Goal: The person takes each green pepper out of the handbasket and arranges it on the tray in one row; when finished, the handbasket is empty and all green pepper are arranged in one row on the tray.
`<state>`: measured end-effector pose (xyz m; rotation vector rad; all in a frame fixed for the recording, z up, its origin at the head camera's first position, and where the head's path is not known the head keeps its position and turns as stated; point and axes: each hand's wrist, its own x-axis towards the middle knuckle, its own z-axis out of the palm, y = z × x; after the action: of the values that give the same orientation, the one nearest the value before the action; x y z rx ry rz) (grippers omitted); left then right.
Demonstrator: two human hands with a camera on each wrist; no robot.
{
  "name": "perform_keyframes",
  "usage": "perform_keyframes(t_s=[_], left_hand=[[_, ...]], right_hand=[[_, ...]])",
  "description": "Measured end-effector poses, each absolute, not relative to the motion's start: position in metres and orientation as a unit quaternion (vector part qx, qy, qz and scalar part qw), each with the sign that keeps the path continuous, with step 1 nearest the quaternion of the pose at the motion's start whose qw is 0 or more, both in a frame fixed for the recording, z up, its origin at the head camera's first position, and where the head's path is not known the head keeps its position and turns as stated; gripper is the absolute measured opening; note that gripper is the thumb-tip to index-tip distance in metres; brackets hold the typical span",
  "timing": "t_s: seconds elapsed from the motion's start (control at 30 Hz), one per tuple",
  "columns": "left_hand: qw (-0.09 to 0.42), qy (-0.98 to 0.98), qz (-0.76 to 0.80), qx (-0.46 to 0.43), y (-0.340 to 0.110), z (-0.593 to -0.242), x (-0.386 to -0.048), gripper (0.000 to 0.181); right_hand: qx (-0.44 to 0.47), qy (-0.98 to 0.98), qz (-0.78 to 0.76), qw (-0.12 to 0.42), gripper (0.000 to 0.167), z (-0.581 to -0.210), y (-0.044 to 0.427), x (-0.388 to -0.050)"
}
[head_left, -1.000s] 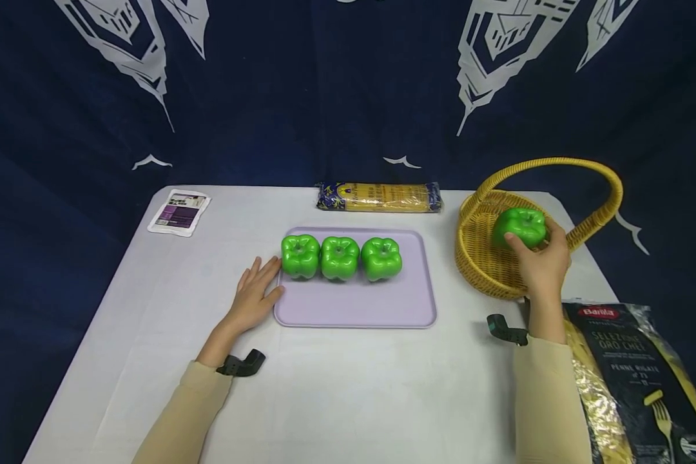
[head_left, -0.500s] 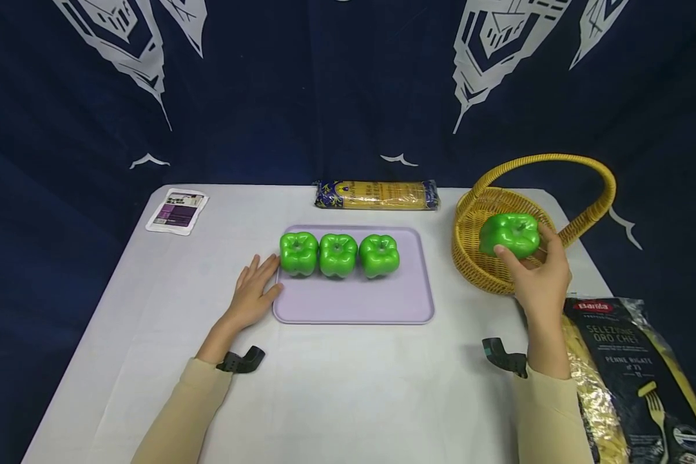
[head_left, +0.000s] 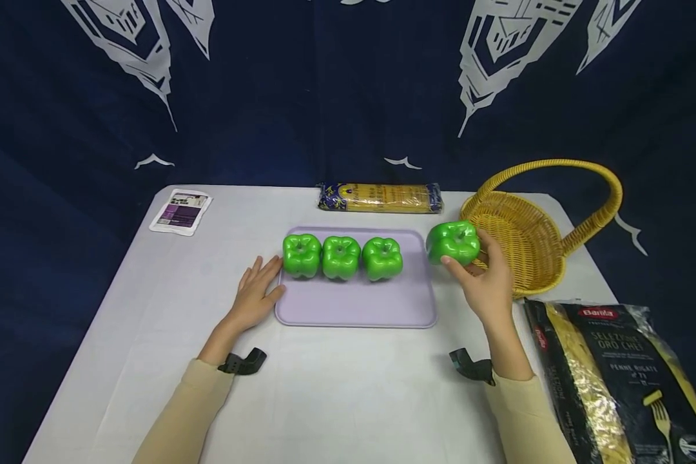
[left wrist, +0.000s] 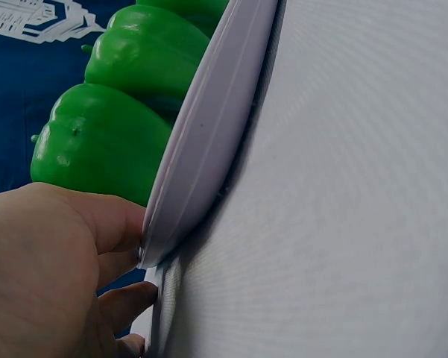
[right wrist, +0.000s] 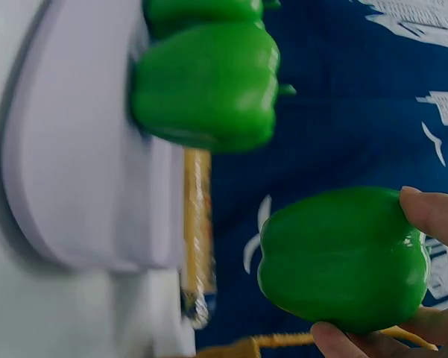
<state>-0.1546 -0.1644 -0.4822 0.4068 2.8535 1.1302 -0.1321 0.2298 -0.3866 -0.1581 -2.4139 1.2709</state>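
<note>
Between the thumb and fingers of my right hand (head_left: 487, 277) is a green bell pepper (head_left: 452, 242), held up near the right end of a lilac tray (head_left: 354, 306). The right wrist view shows the same pepper (right wrist: 343, 257) pinched at its end, apart from the tray. Three more green bell peppers (head_left: 341, 258) stand side by side along the tray's back left part. My left hand (head_left: 254, 296) rests at the tray's left edge with its fingers fairly straight. In the left wrist view its fingers touch the tray's rim (left wrist: 197, 142).
A yellow wicker basket (head_left: 533, 251) with a tall handle stands right of the tray. A pasta pack (head_left: 388, 198) lies behind the tray. One large black penne bag (head_left: 620, 374) lies at the front right, and a white-and-purple packet (head_left: 181, 212) at the back left.
My right hand has lifted the pepper out of the wicker basket and carried it left to the tray's right end. My left hand has stayed at the tray's edge.
</note>
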Motion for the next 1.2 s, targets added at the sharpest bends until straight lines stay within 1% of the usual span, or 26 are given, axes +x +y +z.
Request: perform_keyframes(t_s=[0.33, 0.6, 0.77, 1.2], left_hand=[[0.019, 0.919, 0.371, 0.134, -0.162, -0.482, -0.153, 0.059], [0.015, 0.92, 0.368, 0.134, -0.162, -0.481, -0.152, 0.058], [0.016, 0.92, 0.369, 0.134, -0.162, -0.481, -0.151, 0.058], [0.021, 0.921, 0.365, 0.13, -0.162, -0.479, -0.152, 0.059]], right_hand=[[-0.041, -0.884, 0.441, 0.15, 0.076, -0.412, 0.214, -0.142], [-0.032, -0.893, 0.431, 0.124, 0.076, -0.425, 0.212, -0.149], [-0.031, -0.899, 0.424, 0.103, 0.077, -0.428, 0.212, -0.151], [-0.032, -0.899, 0.429, 0.082, 0.082, -0.425, 0.214, -0.148]])
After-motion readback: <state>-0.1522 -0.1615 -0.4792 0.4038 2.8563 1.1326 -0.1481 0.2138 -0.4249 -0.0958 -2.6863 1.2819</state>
